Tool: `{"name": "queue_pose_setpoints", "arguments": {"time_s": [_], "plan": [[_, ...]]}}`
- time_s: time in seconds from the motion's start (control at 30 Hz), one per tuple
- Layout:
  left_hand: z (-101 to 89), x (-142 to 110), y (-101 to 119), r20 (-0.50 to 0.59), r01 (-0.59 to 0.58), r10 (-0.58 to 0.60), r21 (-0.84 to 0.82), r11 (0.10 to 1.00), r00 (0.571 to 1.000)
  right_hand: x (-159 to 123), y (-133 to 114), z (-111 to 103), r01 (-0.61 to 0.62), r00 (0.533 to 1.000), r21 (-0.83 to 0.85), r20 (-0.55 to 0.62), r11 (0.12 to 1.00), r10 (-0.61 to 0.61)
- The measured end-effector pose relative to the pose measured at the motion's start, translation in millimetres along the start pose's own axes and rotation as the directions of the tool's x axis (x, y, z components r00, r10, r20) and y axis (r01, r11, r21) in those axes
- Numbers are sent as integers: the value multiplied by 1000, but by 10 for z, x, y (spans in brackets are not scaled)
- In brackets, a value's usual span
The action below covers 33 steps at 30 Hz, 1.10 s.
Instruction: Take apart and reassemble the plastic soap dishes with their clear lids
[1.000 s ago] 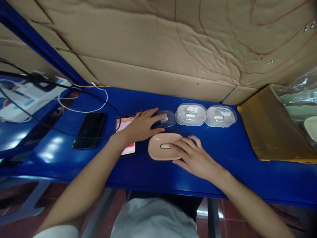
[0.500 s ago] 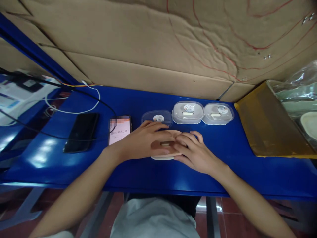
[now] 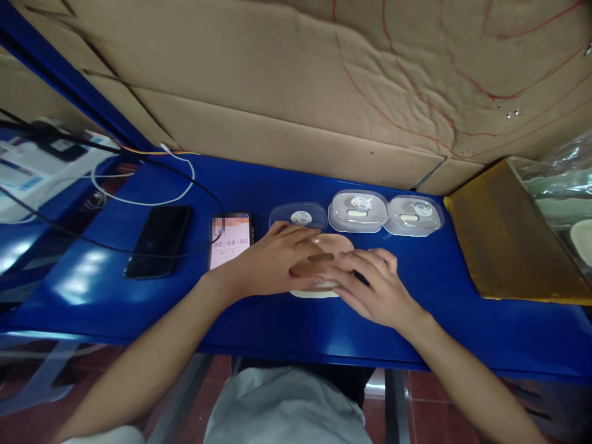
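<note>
A rounded plastic box with a pale base (image 3: 312, 294) lies on the blue table between my two hands. Its pinkish-brown lid piece (image 3: 343, 242) carries a slot and looks tilted over the base. My left hand (image 3: 268, 259) grips the box from its left side, fingers over the far edge and thumb along the near side. My right hand (image 3: 374, 280) closes on the right end with bent fingers. Part of the box is hidden beneath the fingers. Just behind it rests a clear plastic cover (image 3: 284, 214) with a round sticker.
Two white boxes with clear covers, the left one (image 3: 358, 219) and the right one (image 3: 416, 223), stand farther back. A phone showing a timer (image 3: 229, 246) and a dark phone (image 3: 160, 242) lie to the left, crossed by cables. At right is a cardboard carton (image 3: 513, 246) with plastic-wrapped pieces.
The slotted lid piece has tipped, and more of the pale base shows at the near side. Both hands stay on the box; the whole view has shifted slightly.
</note>
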<state>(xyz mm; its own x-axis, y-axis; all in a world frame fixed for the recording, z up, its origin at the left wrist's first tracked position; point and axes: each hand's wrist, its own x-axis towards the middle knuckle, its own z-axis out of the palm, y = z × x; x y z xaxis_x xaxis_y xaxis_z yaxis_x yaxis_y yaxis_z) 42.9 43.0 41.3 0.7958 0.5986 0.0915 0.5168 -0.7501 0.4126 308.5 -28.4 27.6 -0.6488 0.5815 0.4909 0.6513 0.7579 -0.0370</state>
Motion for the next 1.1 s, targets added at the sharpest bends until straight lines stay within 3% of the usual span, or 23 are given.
{"name": "queue_pose_setpoints", "arguments": {"time_s": [0.17,0.57,0.87,1.1], "plan": [[39,-7,-89,-78,-4,6,25,1000,997,26,-122,23,134,990,20,49,991,-135],[-3,16,-144,-115,58,-49,79,995,992,-9,-134,119,74,968,7,239,997,-73],[-9,24,-153,-91,74,-68,65,995,994,-28,-94,134,88,971,37,219,995,-94],[40,36,-174,-104,89,-80,86,992,991,-15,-134,105,116,962,162,229,980,-151]]}}
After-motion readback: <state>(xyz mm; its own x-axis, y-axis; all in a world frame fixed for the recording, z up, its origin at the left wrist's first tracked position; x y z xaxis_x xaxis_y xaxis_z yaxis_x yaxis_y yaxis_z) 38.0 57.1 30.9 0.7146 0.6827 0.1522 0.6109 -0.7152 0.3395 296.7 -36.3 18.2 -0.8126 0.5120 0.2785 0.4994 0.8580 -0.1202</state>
